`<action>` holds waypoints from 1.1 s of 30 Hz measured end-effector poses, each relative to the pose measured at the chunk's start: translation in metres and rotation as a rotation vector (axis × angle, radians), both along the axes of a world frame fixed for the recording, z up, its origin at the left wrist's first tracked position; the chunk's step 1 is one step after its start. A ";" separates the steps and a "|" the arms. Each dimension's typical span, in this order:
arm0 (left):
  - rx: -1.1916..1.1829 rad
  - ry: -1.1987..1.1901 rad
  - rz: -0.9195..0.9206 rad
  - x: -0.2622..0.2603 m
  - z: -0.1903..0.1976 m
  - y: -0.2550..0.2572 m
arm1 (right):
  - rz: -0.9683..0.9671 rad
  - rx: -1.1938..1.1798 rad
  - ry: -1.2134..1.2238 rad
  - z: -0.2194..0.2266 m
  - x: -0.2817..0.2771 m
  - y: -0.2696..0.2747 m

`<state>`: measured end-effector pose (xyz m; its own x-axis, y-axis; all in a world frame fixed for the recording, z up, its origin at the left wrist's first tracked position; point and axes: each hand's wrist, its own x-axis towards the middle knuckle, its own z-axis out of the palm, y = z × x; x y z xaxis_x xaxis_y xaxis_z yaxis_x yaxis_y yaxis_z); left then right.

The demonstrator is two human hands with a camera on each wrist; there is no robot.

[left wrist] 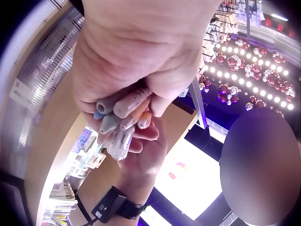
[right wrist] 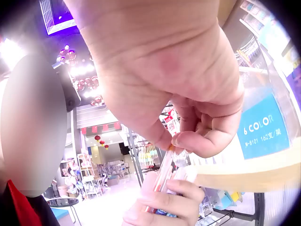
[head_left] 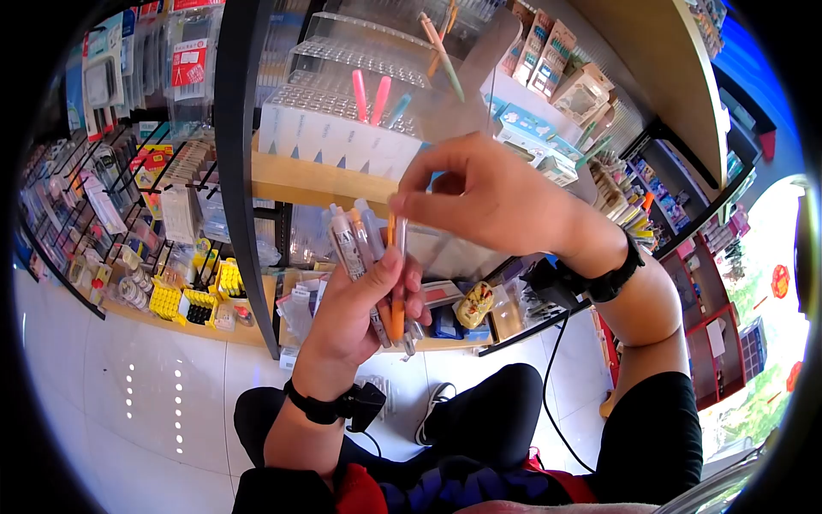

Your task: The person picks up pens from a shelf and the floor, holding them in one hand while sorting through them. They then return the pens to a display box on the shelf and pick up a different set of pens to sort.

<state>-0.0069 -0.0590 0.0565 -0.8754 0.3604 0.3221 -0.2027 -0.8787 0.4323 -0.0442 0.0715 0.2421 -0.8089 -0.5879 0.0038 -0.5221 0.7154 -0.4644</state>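
Note:
My left hand (head_left: pixel 364 300) grips a bundle of several pens (head_left: pixel 370 257) upright in its fist, in grey, pink, orange and clear colours. The left wrist view shows their ends (left wrist: pixel 120 120) poking out below the curled fingers. My right hand (head_left: pixel 488 201) is above the bundle and pinches the top of one orange pen (head_left: pixel 396 257) between thumb and fingertips; the pen (right wrist: pixel 164 172) runs down from that pinch into the left hand (right wrist: pixel 164 205). Both hands are held in front of a shelf.
A clear tiered pen rack (head_left: pixel 360 68) with a few pink and blue pens stands on a wooden shelf (head_left: pixel 308 180). Hooks with packaged stationery (head_left: pixel 128 171) hang at left. A black upright post (head_left: pixel 240 171) divides the shelves. White tiled floor (head_left: pixel 145 385) lies below.

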 end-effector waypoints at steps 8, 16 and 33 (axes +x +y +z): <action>-0.015 -0.076 0.081 -0.007 -0.003 0.000 | -0.040 -0.360 0.382 0.086 -0.042 0.038; 0.075 -0.029 -0.041 -0.009 -0.006 0.002 | -0.198 0.012 1.040 0.145 -0.100 0.017; 0.052 -0.039 -0.041 -0.006 -0.004 -0.003 | -0.267 0.312 1.177 0.086 -0.100 -0.030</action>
